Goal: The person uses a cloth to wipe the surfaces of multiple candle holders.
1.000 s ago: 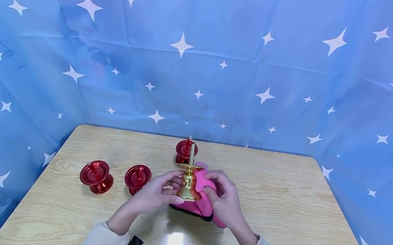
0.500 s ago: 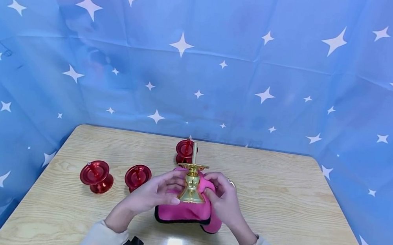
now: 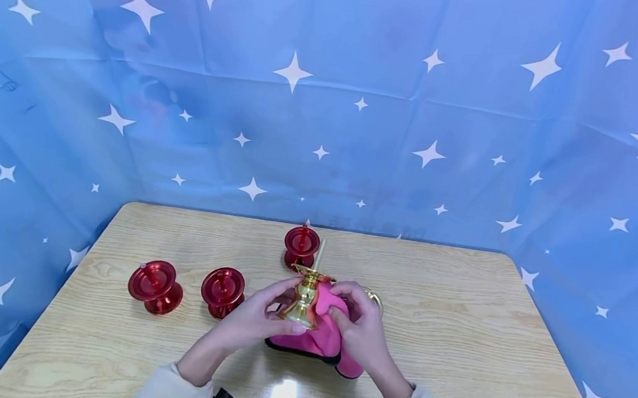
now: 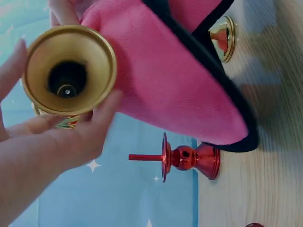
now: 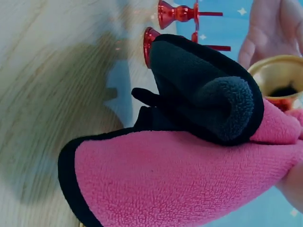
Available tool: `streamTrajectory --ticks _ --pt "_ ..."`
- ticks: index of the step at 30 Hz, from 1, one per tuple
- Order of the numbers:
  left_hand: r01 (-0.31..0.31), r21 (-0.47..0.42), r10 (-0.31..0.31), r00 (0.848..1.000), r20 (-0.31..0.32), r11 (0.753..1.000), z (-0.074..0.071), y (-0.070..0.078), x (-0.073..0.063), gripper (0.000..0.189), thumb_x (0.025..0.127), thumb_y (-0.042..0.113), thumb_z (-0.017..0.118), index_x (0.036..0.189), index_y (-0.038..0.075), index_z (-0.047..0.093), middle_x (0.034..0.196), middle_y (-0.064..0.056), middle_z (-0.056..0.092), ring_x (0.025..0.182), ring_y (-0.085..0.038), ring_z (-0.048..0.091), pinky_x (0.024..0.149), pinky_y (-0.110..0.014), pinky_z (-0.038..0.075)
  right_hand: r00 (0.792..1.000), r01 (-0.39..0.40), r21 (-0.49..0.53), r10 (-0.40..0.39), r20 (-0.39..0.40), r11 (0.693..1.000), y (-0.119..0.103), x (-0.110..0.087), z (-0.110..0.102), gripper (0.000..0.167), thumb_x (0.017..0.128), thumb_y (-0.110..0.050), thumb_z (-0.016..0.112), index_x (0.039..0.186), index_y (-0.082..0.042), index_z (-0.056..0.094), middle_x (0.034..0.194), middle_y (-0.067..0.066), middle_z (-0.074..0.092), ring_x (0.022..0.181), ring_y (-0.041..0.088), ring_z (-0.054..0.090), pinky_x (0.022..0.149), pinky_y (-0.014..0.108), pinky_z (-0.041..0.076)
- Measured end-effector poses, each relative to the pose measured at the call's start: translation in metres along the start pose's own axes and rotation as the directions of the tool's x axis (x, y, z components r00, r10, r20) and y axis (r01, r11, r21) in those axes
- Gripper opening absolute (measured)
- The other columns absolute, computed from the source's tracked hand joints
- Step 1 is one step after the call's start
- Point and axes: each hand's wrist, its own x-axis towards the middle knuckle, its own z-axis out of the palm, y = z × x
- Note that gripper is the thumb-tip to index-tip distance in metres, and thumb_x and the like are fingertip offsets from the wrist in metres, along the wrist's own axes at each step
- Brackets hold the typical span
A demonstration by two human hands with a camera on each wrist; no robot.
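A gold candle holder (image 3: 305, 300) with a pale spike on its dish is held off the table, its top leaning a little to the right. My left hand (image 3: 254, 316) grips its body from the left, thumb near the base. From the right, my right hand (image 3: 363, 328) pinches a pink cloth (image 3: 324, 339) against the holder. In the left wrist view the hollow base (image 4: 102, 47) faces the camera, beside the hanging cloth. Black edging and a grey underside (image 5: 199, 90) of the cloth show in the right wrist view, where most of the right hand is out of frame.
Three red candle holders stand on the wooden table (image 3: 484, 343): one far left (image 3: 156, 286), one near the left hand (image 3: 222, 289), one behind the gold holder (image 3: 301, 245). A second gold holder (image 3: 374, 299) is partly hidden behind the right hand. A blue star-patterned curtain (image 3: 329, 97) surrounds the back.
The gold candle holder has gone from upright to tilted, its base swinging left. The cloth's lower edge has shifted and folded against it. Both hands stay close in the same place.
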Motion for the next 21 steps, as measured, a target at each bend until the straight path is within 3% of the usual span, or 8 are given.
streamTrajectory --ticks 5,8,10,12,14,15,17,21 --pt "0.021 0.108 -0.015 0.998 -0.053 0.994 0.004 0.000 0.001 0.068 0.078 0.011 0.072 0.136 -0.001 0.038 0.119 -0.014 0.051 0.105 -0.027 0.049 0.089 -0.041 0.044 1.000 -0.002 -0.025 0.001 -0.014 1.000 0.000 -0.001 0.003 0.036 0.067 0.031 0.049 0.095 0.009 0.055 0.096 0.023 0.055 0.087 0.010 0.056 0.072 0.019 0.049" --pt "0.050 0.149 -0.036 0.995 -0.096 0.988 0.007 0.000 0.002 0.070 0.077 0.010 0.073 0.136 -0.002 0.038 0.115 -0.013 0.053 0.102 -0.028 0.052 0.087 -0.040 0.046 0.998 0.051 -0.134 -0.055 -0.027 0.990 -0.004 0.001 0.005 0.040 0.064 0.031 0.054 0.093 0.005 0.057 0.096 0.018 0.058 0.088 0.015 0.057 0.074 0.019 0.050" --pt "0.067 0.173 -0.046 0.992 -0.120 0.983 0.008 0.000 0.004 0.070 0.076 0.011 0.073 0.136 -0.001 0.038 0.114 -0.013 0.053 0.100 -0.028 0.053 0.083 -0.038 0.049 0.990 0.132 -0.264 -0.140 -0.012 0.956 -0.008 0.002 0.007 0.042 0.061 0.029 0.059 0.092 0.001 0.059 0.096 0.014 0.059 0.088 0.019 0.057 0.074 0.022 0.050" --pt "0.078 0.180 -0.055 0.990 -0.130 0.981 0.009 0.000 0.004 0.071 0.077 0.012 0.073 0.136 0.000 0.037 0.113 -0.012 0.053 0.100 -0.027 0.053 0.083 -0.036 0.049 0.973 0.223 -0.382 -0.230 0.029 0.897 -0.012 0.003 0.009 0.042 0.060 0.026 0.064 0.092 -0.002 0.059 0.097 0.011 0.059 0.088 0.024 0.057 0.075 0.024 0.050" --pt "0.070 0.162 -0.051 0.991 -0.121 0.984 0.007 0.000 0.004 0.072 0.077 0.012 0.073 0.137 -0.002 0.036 0.113 -0.013 0.052 0.102 -0.027 0.052 0.085 -0.037 0.048 0.949 0.305 -0.451 -0.306 0.073 0.839 -0.016 0.004 0.010 0.041 0.060 0.022 0.067 0.092 -0.003 0.059 0.099 0.011 0.058 0.088 0.027 0.057 0.075 0.026 0.050" --pt "0.059 0.138 -0.044 0.993 -0.107 0.989 0.006 -0.001 0.004 0.071 0.078 0.011 0.072 0.137 -0.003 0.035 0.113 -0.013 0.052 0.103 -0.027 0.051 0.086 -0.037 0.047 0.941 0.330 -0.460 -0.328 0.085 0.825 -0.017 0.005 0.009 0.041 0.060 0.020 0.067 0.093 -0.003 0.059 0.099 0.012 0.058 0.089 0.028 0.057 0.076 0.027 0.049" --pt "0.032 0.057 -0.029 0.997 -0.067 0.998 0.002 -0.001 0.003 0.070 0.079 0.008 0.070 0.136 -0.006 0.033 0.114 -0.014 0.051 0.105 -0.027 0.049 0.088 -0.036 0.046 0.941 0.331 -0.433 -0.329 0.083 0.838 -0.018 0.006 0.008 0.040 0.062 0.021 0.066 0.093 -0.003 0.059 0.100 0.013 0.058 0.090 0.027 0.057 0.079 0.024 0.048" --pt "-0.016 -0.152 0.022 0.999 0.040 0.988 -0.005 -0.002 0.001 0.069 0.080 0.005 0.068 0.136 -0.010 0.029 0.119 -0.018 0.047 0.108 -0.026 0.047 0.090 -0.030 0.044 0.980 0.199 -0.206 -0.200 0.019 0.958 -0.012 0.006 0.001 0.041 0.062 0.030 0.055 0.094 0.004 0.056 0.099 0.019 0.057 0.090 0.019 0.057 0.076 0.018 0.048"
